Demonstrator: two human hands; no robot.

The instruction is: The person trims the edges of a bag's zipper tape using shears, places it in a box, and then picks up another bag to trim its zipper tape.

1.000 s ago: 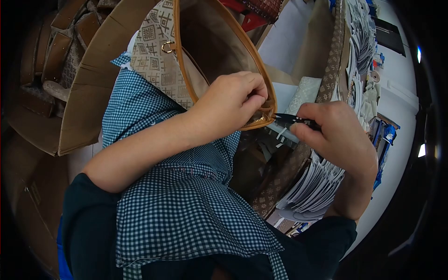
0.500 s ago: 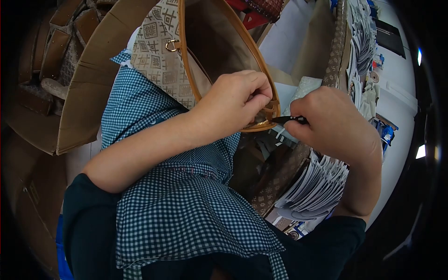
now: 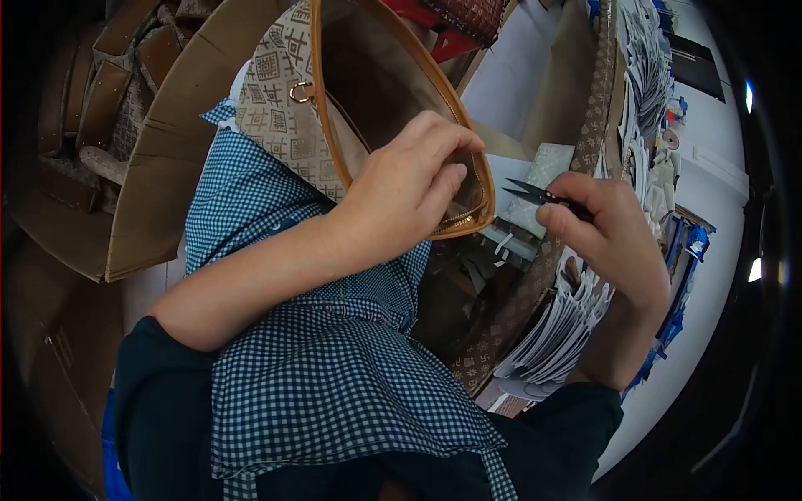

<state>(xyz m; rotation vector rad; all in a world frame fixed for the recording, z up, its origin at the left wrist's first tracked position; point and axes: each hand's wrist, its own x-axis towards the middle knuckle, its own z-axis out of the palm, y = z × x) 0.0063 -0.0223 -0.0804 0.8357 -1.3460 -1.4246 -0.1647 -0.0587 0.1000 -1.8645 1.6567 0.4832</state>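
Note:
A handbag [image 3: 284,100] in beige patterned cloth with tan edging leans across my lap, its zippered mouth gaping. My left hand [image 3: 409,179] is at that mouth, the index fingertip by the far rim. Its thumb is apart from the index finger; the other fingers are partly hidden. A brass zipper end [image 3: 461,222] shows at the bag's near corner. Just right of the bag, my right hand [image 3: 610,225] grips small black thread snips [image 3: 535,192]. Their two pointed blades are spread and point left toward the rim, not touching it.
To the left, a cardboard box [image 3: 180,134] holds several brown-trimmed bag pieces [image 3: 104,96]. Stacks of white-edged pieces [image 3: 555,334] stand at the right beside a brown patterned strip [image 3: 493,351]. A dark red woven item [image 3: 468,17] lies at the top. My checked apron [image 3: 342,376] covers my lap.
My right hand has drawn the snips right, away from the bag's corner, and the blades now show apart. My left thumb and index finger have parted from their pinch.

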